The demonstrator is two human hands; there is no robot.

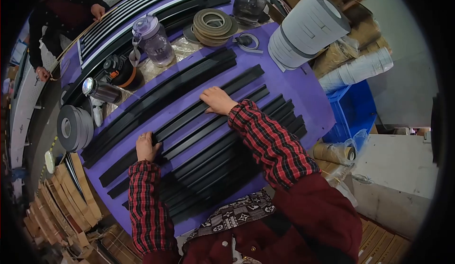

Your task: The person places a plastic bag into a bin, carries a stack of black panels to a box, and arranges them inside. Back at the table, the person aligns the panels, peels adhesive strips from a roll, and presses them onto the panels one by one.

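A long black plastic strip (182, 118) lies slantwise across the purple table (303, 89). My left hand (146, 147) grips it left of its middle, thumb and fingers curled over its edges. Farther right along the same strip, my right hand (218, 101) is closed over it, fingers bent round the far edge. Several similar black strips (204, 164) lie side by side nearer my body, partly hidden by my sleeves. Beyond my hands rests a stack of wider black strips (161, 100).
Tape rolls (213, 25), a clear jug (154, 41), a dark bottle (121, 72) and a steel flask (101, 91) line the far side. Large white rolls (303, 32) stand at right, above a blue bin (350, 110). Another person's hand (98, 12) holds a thin strip.
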